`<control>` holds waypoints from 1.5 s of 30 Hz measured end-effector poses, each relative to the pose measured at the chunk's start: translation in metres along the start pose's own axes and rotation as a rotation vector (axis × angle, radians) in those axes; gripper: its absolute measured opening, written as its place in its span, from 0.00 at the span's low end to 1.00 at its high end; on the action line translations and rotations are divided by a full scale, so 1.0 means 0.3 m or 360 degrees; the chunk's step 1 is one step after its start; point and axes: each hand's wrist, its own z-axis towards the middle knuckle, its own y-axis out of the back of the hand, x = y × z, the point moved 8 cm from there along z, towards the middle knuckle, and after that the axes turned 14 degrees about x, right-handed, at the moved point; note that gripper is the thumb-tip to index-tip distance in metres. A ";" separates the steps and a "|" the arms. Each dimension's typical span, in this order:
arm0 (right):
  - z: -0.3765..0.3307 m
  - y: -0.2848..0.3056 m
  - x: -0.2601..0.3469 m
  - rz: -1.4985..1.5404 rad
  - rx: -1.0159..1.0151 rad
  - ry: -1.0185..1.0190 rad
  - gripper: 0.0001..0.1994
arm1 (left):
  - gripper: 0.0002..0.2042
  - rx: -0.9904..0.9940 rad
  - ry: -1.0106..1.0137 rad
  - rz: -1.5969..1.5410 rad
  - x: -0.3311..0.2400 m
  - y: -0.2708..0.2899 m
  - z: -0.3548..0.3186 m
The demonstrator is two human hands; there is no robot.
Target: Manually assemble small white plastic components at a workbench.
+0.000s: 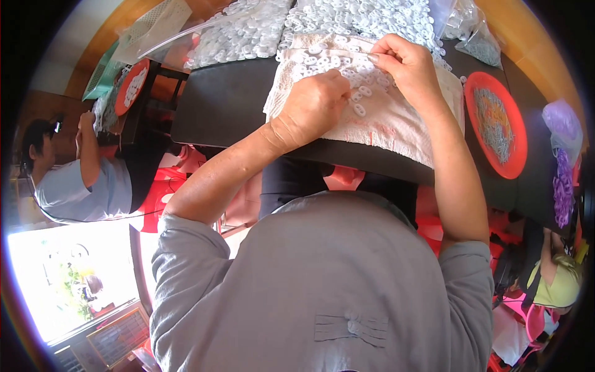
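Note:
A beige towel (378,133) lies on the dark table in front of me, with several small white oval plastic pieces (359,110) scattered on it, each with holes. Over the towel's left half my left hand (315,102) is closed, fingers curled in; whatever it may hold is hidden behind the knuckles. My right hand (406,65) is at the towel's far right, thumb and forefinger pinched together just above the white pieces. Too little shows at its fingertips to name what is between them.
Heaps of white pieces (365,18) lie beyond the towel. A red oval tray (520,146) of thin metal parts sits at right, near a clear bag (480,43) and a purple bag (563,121). A co-worker (80,180) sits at left by another red tray (144,67); another person (555,279) is at lower right.

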 end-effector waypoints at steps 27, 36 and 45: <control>-0.029 -0.029 0.064 0.0811 -0.0145 -0.0092 0.02 | 0.05 -0.0202 0.0611 -0.2616 0.129 -0.062 0.095; -0.026 -0.051 0.058 0.0819 -0.0110 -0.0104 0.01 | 0.05 -0.0127 0.0632 -0.2228 0.137 -0.056 0.079; -0.025 -0.064 0.061 0.0775 -0.0124 -0.0133 0.03 | 0.05 -0.0231 0.0648 -0.2530 0.148 -0.068 0.060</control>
